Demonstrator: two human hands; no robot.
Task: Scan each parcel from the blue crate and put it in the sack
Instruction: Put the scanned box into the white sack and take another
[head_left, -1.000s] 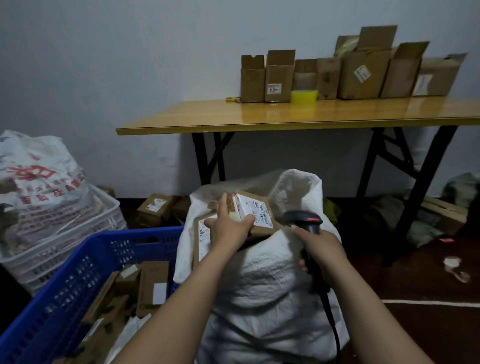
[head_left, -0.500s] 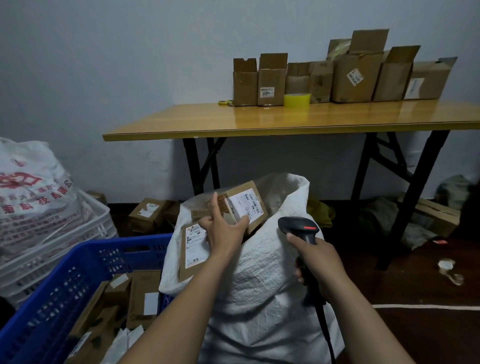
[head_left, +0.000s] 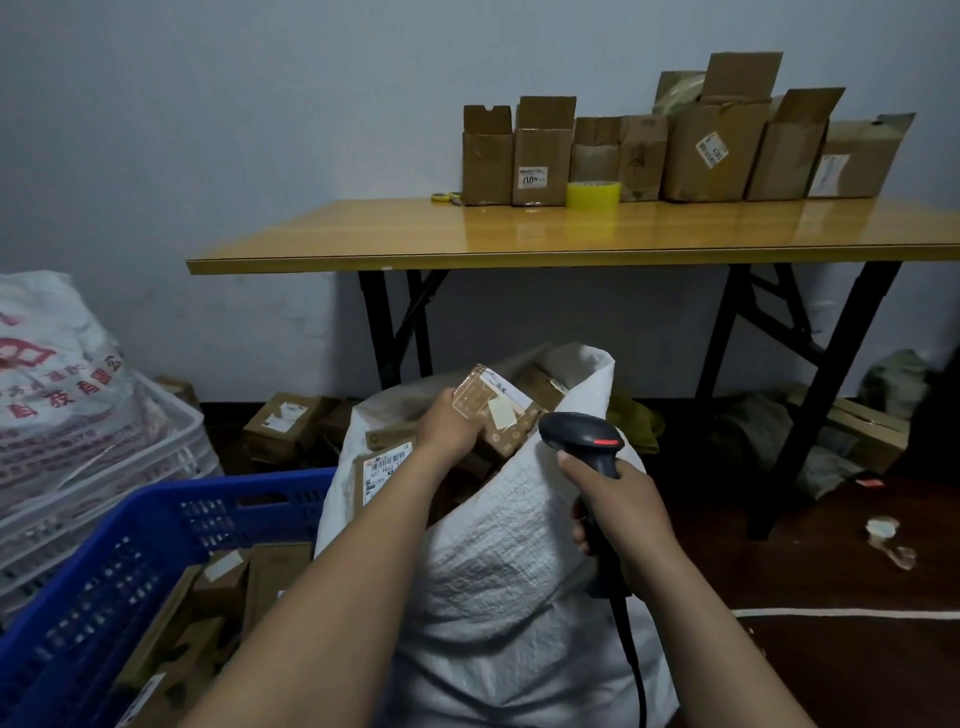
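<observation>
My left hand grips a small brown cardboard parcel over the open mouth of the white woven sack. The parcel is tilted, its taped side up, a white label along its far edge. Another labelled parcel stands inside the sack just left of my wrist. My right hand holds a black barcode scanner by its handle, the head pointing left toward the parcel, the cable hanging down. The blue crate at lower left holds several brown parcels.
A wooden folding table stands behind the sack with open cardboard boxes and a yellow tape roll. White crates with a printed bag sit at the left. Boxes lie on the dark floor under the table.
My left hand has turned the parcel so its label faces away and lowered it toward the sack mouth. The right hand with the scanner stays about where it was.
</observation>
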